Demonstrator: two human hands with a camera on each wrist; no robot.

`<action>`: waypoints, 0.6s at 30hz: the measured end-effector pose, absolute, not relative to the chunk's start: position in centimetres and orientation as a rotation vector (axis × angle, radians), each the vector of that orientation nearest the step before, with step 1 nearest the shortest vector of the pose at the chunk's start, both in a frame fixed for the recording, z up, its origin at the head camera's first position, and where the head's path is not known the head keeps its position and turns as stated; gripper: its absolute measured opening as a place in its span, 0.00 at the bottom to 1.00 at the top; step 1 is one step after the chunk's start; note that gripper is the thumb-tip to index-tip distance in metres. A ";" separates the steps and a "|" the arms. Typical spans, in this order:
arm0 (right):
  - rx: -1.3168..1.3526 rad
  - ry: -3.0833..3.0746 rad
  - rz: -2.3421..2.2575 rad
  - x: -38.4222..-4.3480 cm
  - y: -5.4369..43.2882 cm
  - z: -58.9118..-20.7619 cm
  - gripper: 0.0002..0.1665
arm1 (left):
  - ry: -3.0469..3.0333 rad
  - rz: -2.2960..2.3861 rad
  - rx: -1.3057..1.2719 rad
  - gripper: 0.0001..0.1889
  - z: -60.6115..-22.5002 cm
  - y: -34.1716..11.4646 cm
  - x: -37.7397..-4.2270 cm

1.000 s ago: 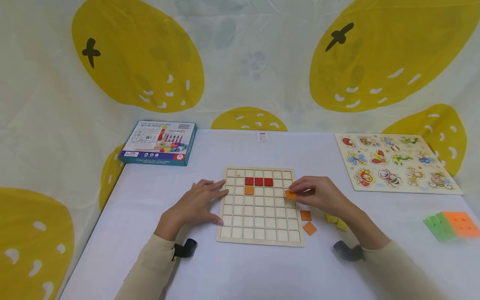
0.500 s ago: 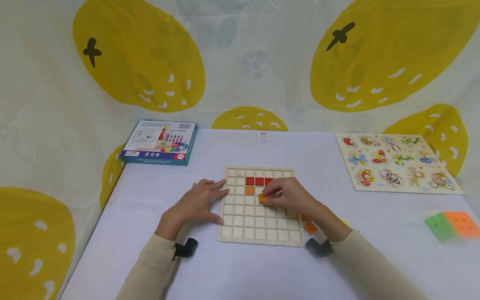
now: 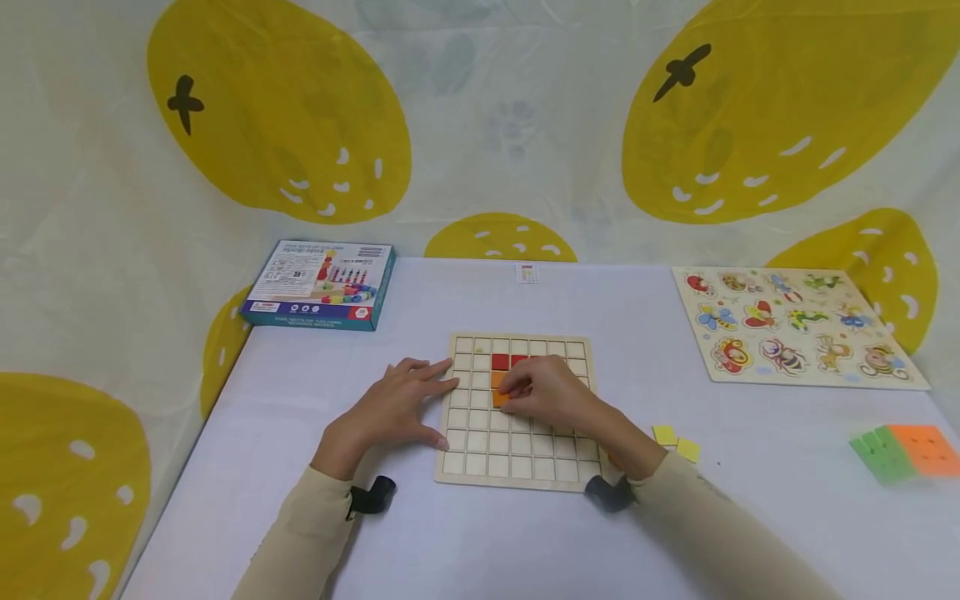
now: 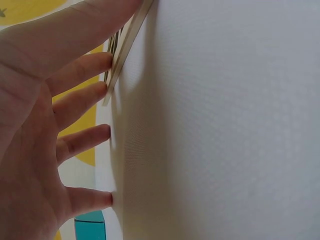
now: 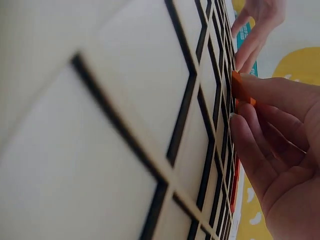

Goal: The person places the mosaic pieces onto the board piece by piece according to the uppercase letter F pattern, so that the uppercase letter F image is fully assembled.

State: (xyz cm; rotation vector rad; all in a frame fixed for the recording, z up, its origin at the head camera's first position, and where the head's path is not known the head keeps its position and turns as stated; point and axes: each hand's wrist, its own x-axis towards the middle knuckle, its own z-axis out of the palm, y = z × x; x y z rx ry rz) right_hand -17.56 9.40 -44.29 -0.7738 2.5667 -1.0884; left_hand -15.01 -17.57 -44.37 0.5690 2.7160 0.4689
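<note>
A wooden grid board (image 3: pixel 480 467) lies flat on the table. My left hand (image 3: pixel 390 412) rests at its left edge with fingers spread, fingertips and thumb at the rim. My right hand (image 3: pixel 555 392) pinches an orange square tile (image 3: pixel 499 401) between thumb and fingers, low over the grid; the right wrist view shows the tile (image 5: pixel 241 91) tilted against the board. Directly above it sits another orange tile (image 3: pixel 497 379) in its cell. Red tiles (image 3: pixel 500 362) fill cells in the row above, the rightmost hidden by my hand. My right forearm covers most of the loose orange tiles.
Two yellow tiles (image 3: pixel 663 435) lie right of the board. A small printed card (image 3: pixel 527 273) is at the back. A boxed toy set (image 3: pixel 318 286) stands back left, an insect puzzle board (image 3: pixel 798 329) back right, and a green and orange cube (image 3: pixel 903 452) far right.
My right hand has carried the orange tile leftward from the board's right edge to the cell below the placed orange tile. The left hand has stayed put.
</note>
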 end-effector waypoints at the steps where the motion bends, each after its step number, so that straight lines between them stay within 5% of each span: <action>1: -0.774 2.569 -1.083 -17.5 9.3 -44.3 0.10 | 2.717 0.469 0.569 0.50 -44.4 -17.5 -15.0; 18: -0.677 2.596 -1.009 -17.3 8.5 -43.9 0.09 | 2.730 0.445 0.576 0.50 -44.2 -17.4 -14.9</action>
